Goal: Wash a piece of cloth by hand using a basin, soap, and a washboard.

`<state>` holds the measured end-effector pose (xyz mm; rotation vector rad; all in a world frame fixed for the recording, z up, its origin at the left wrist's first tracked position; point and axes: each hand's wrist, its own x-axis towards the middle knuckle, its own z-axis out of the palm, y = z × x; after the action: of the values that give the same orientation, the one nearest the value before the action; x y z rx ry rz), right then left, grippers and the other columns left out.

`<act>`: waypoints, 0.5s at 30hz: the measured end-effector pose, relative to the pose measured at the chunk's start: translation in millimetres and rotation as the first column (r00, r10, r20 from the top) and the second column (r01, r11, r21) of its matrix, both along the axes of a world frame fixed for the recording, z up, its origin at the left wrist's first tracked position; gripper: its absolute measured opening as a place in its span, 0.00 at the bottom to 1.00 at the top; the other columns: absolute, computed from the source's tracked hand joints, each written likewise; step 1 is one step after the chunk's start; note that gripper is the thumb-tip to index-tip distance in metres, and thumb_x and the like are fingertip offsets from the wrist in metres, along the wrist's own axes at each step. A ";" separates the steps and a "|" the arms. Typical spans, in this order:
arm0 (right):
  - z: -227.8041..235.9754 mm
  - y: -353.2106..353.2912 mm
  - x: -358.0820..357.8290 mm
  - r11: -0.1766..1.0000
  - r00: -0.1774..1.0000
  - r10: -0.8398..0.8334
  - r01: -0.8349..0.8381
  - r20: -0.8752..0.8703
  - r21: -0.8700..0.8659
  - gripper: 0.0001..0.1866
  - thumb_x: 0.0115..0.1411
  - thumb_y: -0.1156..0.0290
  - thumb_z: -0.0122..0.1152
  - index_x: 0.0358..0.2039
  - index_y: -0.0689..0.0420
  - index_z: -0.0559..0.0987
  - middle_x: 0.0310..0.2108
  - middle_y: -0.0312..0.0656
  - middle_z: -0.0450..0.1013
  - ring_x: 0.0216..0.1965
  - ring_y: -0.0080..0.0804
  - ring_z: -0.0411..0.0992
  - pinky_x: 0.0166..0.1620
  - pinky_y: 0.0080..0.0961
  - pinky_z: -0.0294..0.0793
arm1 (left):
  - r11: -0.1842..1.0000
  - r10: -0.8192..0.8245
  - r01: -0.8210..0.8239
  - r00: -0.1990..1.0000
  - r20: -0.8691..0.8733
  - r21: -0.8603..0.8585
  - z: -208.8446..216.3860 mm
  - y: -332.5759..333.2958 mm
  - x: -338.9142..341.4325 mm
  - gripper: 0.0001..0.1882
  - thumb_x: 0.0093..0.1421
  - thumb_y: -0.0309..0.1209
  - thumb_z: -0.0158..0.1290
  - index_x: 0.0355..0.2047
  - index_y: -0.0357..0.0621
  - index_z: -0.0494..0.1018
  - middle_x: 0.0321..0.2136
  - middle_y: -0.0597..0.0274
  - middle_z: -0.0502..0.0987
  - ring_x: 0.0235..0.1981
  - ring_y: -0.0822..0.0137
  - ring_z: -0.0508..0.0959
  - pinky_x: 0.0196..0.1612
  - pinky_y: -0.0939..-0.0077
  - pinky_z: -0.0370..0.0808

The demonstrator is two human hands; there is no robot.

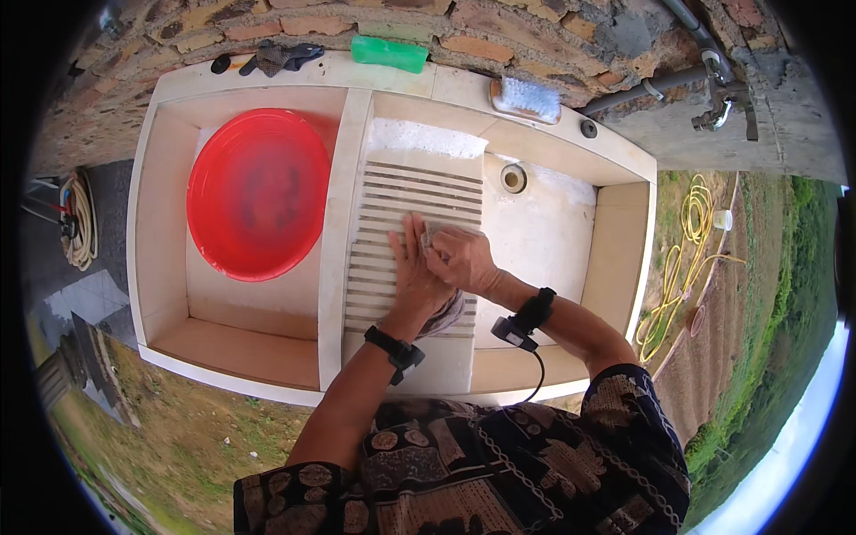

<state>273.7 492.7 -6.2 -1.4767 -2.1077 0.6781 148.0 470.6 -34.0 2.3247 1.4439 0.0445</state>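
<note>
My left hand (415, 272) lies flat with its fingers stretched over the ribbed washboard surface (419, 187) of the sink. A greyish wet cloth (446, 317) shows bunched beside and under its wrist. My right hand (465, 259) is closed in a fist close against the left one. A light greyish bit of cloth sticks out at its fingers; most of what it grips is hidden. To the left, a red basin (214, 169) with cloudy water stands in the left compartment; something dark lies in the water.
A drain hole (514, 178) is in the right compartment. On the back ledge sit a green bar-shaped thing (390, 53), a bristle brush (526, 98) and a dark rag (283, 57). A metal tap (715, 111) is at the upper right. A yellow hose (682, 285) lies outside.
</note>
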 end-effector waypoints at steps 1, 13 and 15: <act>8.5 -26.4 4.9 0.973 0.979 0.195 -0.186 -0.056 0.137 0.11 0.50 0.68 0.61 0.17 0.55 0.68 0.19 0.40 0.67 0.22 0.41 0.69 0.26 0.34 0.71 | 0.997 -0.046 0.050 0.996 -0.072 0.055 1.6 9.3 -1.0 0.48 0.58 0.53 0.44 0.63 0.21 0.44 0.65 0.30 0.43 0.68 0.37 0.37 0.64 0.36 0.31; -5.1 68.1 43.6 0.940 0.879 -0.222 0.308 0.422 -0.148 0.23 0.61 0.52 0.47 0.28 0.58 0.81 0.27 0.51 0.77 0.31 0.51 0.76 0.35 0.42 0.76 | 0.998 0.058 -0.055 0.984 0.169 -0.020 28.2 -44.9 10.0 0.44 0.57 0.48 0.45 0.64 0.25 0.46 0.67 0.38 0.43 0.69 0.45 0.40 0.65 0.36 0.34; 36.3 27.5 46.1 0.983 0.995 -0.101 0.104 0.027 -0.149 0.28 0.62 0.49 0.50 0.19 0.61 0.76 0.14 0.43 0.71 0.19 0.38 0.70 0.26 0.35 0.69 | 0.993 0.112 -0.099 0.965 0.236 -0.067 45.8 -80.2 -4.2 0.42 0.56 0.43 0.48 0.63 0.28 0.47 0.67 0.40 0.42 0.69 0.48 0.38 0.64 0.36 0.32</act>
<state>319.8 520.2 30.1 -1.6662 -2.0161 0.8021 143.8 390.4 11.9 2.1133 1.4260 0.3011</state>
